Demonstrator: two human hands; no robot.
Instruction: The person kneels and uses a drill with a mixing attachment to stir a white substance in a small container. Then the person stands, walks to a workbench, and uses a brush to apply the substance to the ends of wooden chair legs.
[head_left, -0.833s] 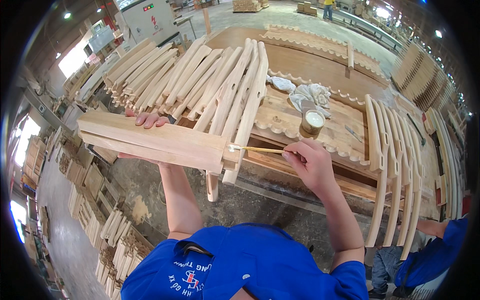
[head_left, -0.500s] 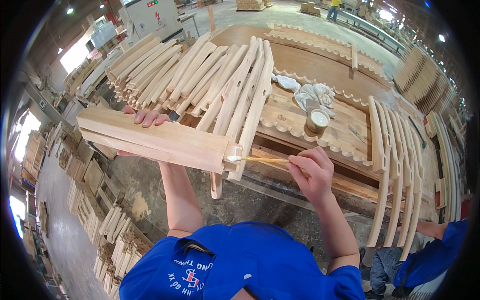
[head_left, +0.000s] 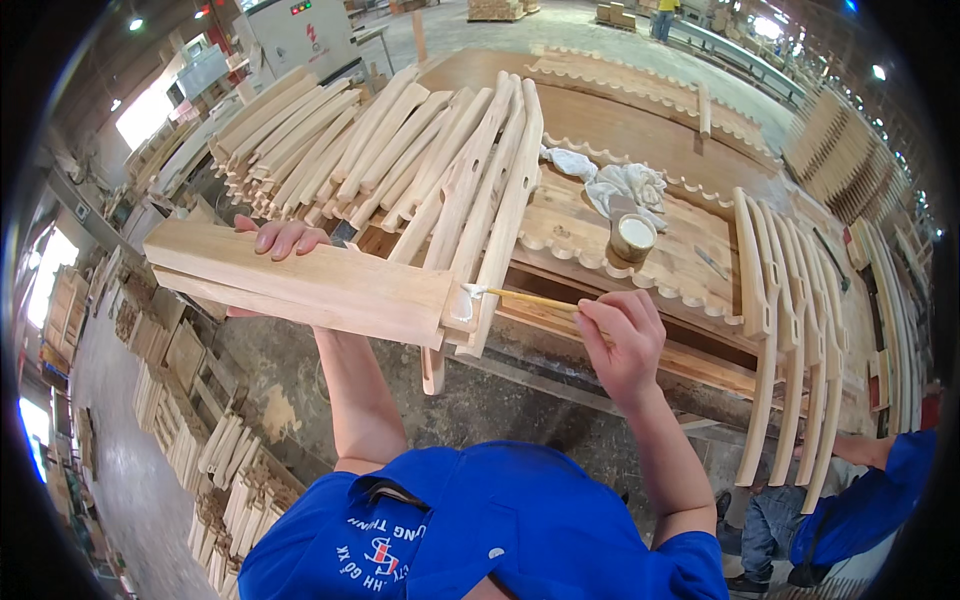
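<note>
My left hand (head_left: 282,240) is wrapped round a stack of pale wooden boards (head_left: 300,285), its fingers over the far edge and its palm hidden underneath. A short tenon (head_left: 460,308) juts from the boards' right end, with white paste smeared on it. Between the fingertips and thumb of my right hand (head_left: 625,335) is a thin, yellowish stick (head_left: 535,299). The stick's white-coated tip touches the tenon's upper part. Beyond the right hand, a cup of white paste (head_left: 634,238) stands on the bench beside crumpled white rags (head_left: 625,185).
Shaped wooden legs (head_left: 490,190) lie piled behind the boards. Scalloped wooden strips (head_left: 600,265) edge the workbench, where a small blade-like tool (head_left: 712,263) lies. Several curved legs (head_left: 770,330) lean at the right, near a co-worker in blue (head_left: 870,500).
The stick's tip has moved slightly up along the tenon, and the white paste is spread wider there. The boards in my left hand have shifted a little to the left.
</note>
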